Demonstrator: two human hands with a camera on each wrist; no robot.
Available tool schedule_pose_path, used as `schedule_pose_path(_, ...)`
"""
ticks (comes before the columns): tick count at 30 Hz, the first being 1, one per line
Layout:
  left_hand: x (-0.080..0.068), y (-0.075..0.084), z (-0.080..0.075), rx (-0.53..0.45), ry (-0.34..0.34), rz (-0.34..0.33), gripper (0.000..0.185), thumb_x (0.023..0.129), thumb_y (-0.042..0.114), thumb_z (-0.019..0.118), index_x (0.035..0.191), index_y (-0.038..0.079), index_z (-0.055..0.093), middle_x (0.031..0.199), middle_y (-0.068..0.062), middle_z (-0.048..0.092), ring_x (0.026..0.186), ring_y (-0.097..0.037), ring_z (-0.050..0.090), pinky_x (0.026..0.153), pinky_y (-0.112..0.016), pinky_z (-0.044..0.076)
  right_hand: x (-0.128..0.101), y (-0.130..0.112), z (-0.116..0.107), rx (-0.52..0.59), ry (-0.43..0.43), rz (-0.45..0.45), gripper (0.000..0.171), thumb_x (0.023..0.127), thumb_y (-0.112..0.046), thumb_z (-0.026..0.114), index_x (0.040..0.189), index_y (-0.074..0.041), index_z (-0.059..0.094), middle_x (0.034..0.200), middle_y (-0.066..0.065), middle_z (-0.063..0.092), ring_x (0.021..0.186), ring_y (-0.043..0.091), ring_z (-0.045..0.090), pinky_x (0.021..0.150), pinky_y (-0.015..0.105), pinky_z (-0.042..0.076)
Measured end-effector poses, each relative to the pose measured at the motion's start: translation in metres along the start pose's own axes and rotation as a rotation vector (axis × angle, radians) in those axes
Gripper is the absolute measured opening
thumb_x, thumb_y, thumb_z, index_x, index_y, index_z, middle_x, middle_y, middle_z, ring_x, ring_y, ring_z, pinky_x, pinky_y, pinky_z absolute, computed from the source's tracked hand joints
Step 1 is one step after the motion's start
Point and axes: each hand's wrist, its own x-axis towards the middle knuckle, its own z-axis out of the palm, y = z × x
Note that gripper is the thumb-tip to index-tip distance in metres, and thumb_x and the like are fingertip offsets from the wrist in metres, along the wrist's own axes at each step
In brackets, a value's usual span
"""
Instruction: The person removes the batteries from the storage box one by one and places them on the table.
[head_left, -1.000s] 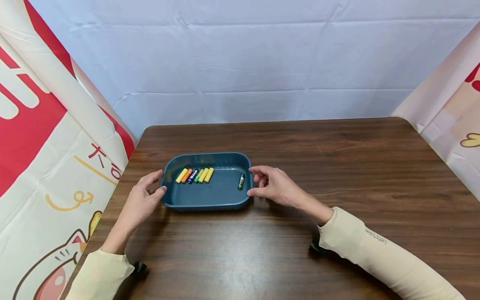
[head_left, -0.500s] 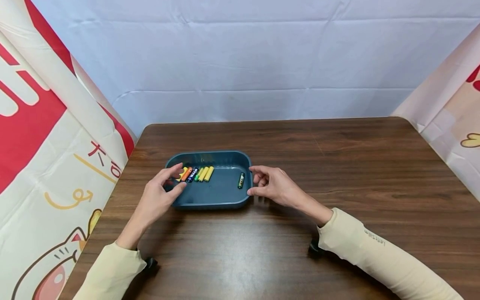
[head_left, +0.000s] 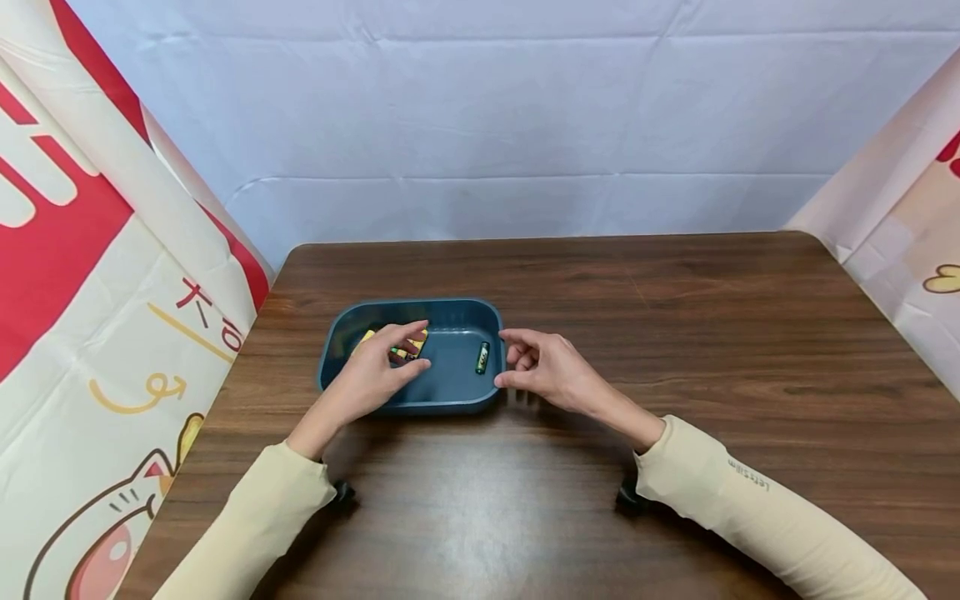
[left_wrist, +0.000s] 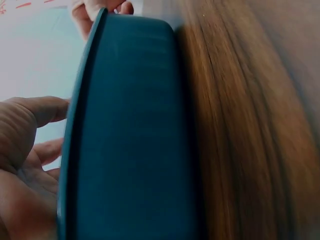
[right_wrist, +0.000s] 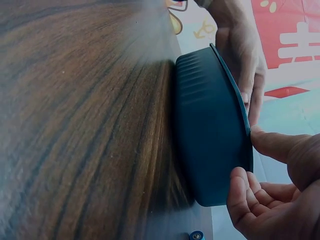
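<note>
A dark blue tray sits on the table. Yellow batteries and others lie grouped in its left half, largely covered by my left hand. That hand reaches over the near rim with thumb and fingers spread apart; I see nothing held between them. A dark green battery lies alone by the tray's right wall. My right hand holds the tray's right end, its thumb and index fingertips at the rim. In the right wrist view its other fingers are curled against the outer wall.
The brown wooden table runs beyond the tray on all sides. A white cloth hangs behind it, and a printed cloth at the left. A small blue-rimmed round end shows at the right wrist view's bottom edge.
My left hand has let go of the tray's left rim and moved right, over the grouped batteries. The right hand and the tray stay nearly in place.
</note>
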Motion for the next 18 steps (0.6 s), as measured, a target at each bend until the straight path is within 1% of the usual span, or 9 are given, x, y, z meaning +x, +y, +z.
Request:
schedule_pose_path(7, 0.025, 0.013, 0.018, 0.016, -0.115, 0.000, 0.060, 0.098, 0.015, 0.073, 0.152, 0.004, 0.049, 0.136, -0.016, 0.061, 0.114, -0.029, 0.063, 0.097, -0.047, 0.054, 0.000, 0.001, 0.000, -0.003, 0.008, -0.005, 0.065, 0.089, -0.013, 0.083, 0.142, 0.010, 0.054, 0.099, 0.010, 0.066, 0.081, 0.017, 0.059, 0.070, 0.024, 0.051)
schedule_pose_path(13, 0.044, 0.021, 0.033, 0.023, -0.186, -0.037, 0.061, 0.098, 0.016, 0.073, 0.153, 0.005, 0.049, 0.135, -0.015, 0.061, 0.117, -0.029, 0.063, 0.096, -0.044, 0.055, 0.000, 0.002, 0.000, -0.007, 0.003, -0.009, 0.064, 0.090, -0.013, 0.082, 0.142, 0.009, 0.054, 0.098, 0.009, 0.066, 0.080, 0.016, 0.059, 0.070, 0.023, 0.051)
schedule_pose_path(18, 0.055, 0.025, 0.045, 0.061, -0.239, -0.060, 0.062, 0.097, 0.017, 0.075, 0.153, 0.006, 0.050, 0.131, -0.014, 0.060, 0.115, -0.028, 0.063, 0.093, -0.041, 0.057, -0.002, 0.002, 0.000, -0.007, 0.000, -0.011, 0.063, 0.091, -0.013, 0.082, 0.142, 0.009, 0.054, 0.099, 0.009, 0.067, 0.081, 0.016, 0.060, 0.071, 0.025, 0.052)
